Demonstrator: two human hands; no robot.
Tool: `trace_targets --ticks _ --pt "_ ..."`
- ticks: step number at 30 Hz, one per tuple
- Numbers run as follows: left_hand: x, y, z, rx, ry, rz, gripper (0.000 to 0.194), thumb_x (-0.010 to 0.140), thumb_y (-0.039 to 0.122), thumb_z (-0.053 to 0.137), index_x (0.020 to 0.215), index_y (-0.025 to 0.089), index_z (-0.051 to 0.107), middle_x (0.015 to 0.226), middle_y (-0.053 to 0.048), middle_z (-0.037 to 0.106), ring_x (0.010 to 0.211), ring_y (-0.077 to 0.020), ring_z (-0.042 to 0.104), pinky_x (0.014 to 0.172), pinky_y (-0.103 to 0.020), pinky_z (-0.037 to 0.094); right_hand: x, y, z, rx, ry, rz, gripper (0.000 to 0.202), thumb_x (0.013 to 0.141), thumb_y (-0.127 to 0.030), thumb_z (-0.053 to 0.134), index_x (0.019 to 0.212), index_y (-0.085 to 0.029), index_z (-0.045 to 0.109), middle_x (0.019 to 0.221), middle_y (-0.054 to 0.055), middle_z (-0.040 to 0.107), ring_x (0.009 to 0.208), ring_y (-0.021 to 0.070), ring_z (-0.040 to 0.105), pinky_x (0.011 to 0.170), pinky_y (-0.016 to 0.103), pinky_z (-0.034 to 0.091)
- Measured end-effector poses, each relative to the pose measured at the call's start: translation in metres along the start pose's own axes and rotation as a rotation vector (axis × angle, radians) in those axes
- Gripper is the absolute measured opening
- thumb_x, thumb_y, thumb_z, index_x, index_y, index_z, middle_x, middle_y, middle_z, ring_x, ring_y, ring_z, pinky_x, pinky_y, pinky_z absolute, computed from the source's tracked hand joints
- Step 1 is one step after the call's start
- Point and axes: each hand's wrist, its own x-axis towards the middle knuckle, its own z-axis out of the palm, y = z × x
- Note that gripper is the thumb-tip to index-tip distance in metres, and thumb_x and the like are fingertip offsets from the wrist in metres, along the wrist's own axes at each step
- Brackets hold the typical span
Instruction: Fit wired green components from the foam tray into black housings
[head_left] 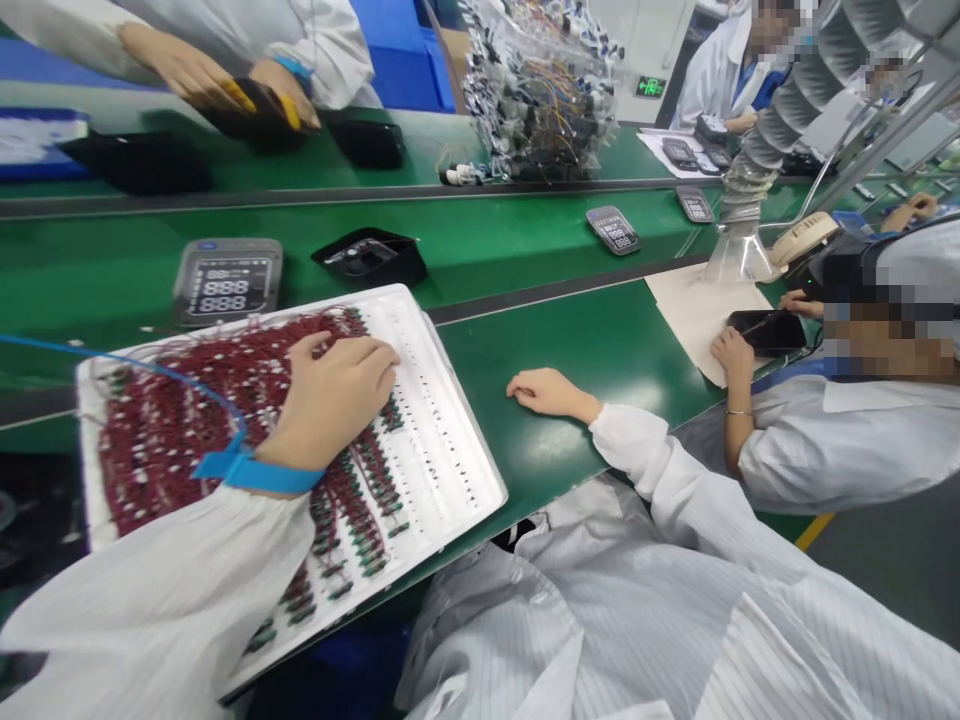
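My left hand (334, 395), with a blue wrist strap (259, 470), lies over a white foam tray (450, 440). Its fingers are loosely bent and apart, and no held thing shows in them. Rows of small green circuit boards with dark red wires (202, 400) fill much of the tray. Part of them is hidden under my hand and sleeve. My right hand (553, 392) rests on the green bench top (525, 350), right of the tray, its fingers loosely curved around nothing.
Beyond the tray, a display unit (229, 278) and a black housing (371, 257) lie on the green conveyor belt (480, 235). A bundle of wired parts (540, 90) stands farther back. At right, a co-worker's hands hold a black housing (769, 330) beneath an extraction duct (757, 150).
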Motion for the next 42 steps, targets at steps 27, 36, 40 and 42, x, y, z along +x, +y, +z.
trace_targets --ticks 27,36,40,42 --pt "-0.006 -0.005 -0.005 0.033 -0.009 0.147 0.051 0.103 0.032 0.023 0.088 0.023 0.071 0.099 -0.013 0.077 0.093 -0.0355 0.066 0.084 -0.049 0.044 0.042 0.028 -0.04 1.272 0.069 0.365 0.007 0.091 -0.012 0.068 0.098 -0.014 0.067 0.074 -0.002 0.064 0.065 0.0068 0.058 0.061 0.017 0.049" --pt "-0.004 -0.002 -0.017 0.191 -0.077 0.182 0.05 0.107 0.024 0.026 0.096 0.016 0.074 0.105 -0.012 0.077 0.091 -0.0258 0.063 0.079 -0.035 0.039 0.051 0.042 -0.052 1.252 -0.205 0.331 0.028 0.087 -0.024 0.077 0.11 -0.015 0.065 0.09 0.002 0.072 0.073 0.0085 0.066 0.073 0.022 0.061" --pt "-0.004 -0.001 -0.022 0.235 -0.029 0.272 0.05 0.107 0.02 0.024 0.099 0.013 0.074 0.11 -0.016 0.075 0.096 -0.0273 0.067 0.079 -0.037 0.04 0.049 0.047 -0.055 1.183 -0.412 0.312 0.036 0.095 -0.028 0.071 0.127 -0.017 0.06 0.061 -0.011 0.053 0.045 0.002 0.039 0.074 0.026 0.064" --pt "-0.004 -0.001 -0.027 0.234 -0.026 0.343 0.05 0.105 0.016 0.022 0.1 0.012 0.072 0.109 -0.016 0.075 0.102 -0.0282 0.068 0.079 -0.039 0.04 0.048 0.048 -0.056 1.149 -0.544 0.282 0.039 0.098 -0.031 0.068 0.133 -0.016 0.058 0.053 -0.016 0.038 0.04 0.0017 0.026 0.074 0.027 0.064"
